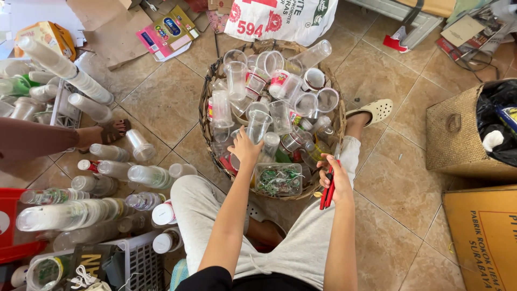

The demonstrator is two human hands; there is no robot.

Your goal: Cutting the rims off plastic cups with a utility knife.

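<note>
Where I sit: while I crouch on the tiled floor (161, 108), a round wicker basket (207, 108) stands just before my knees.
Left hand: my left hand (245, 150) reaches into the basket, fingers curled around the base of a clear plastic cup (258, 125) that stands upright among the others.
Right hand: my right hand (336, 178) rests at the basket's near right rim, closed around a red-handled cutter (327, 191) that points down.
Basket: it is heaped with clear plastic cups (280, 91), some upright, some tipped, a few with red and white printed bands; a clear tub of green scraps (278, 180) lies at its near edge, between my hands.
Left of me: stacks of nested cups (70, 73) and empty bottles (145, 175) lie on the floor, near a white crate (137, 261).
Another person: a bare arm (37, 140) comes in from the left edge, well apart from my hands.
Right side: a woven box (455, 134) holding a black bag (498, 118) stands by a cardboard carton (484, 231).
</note>
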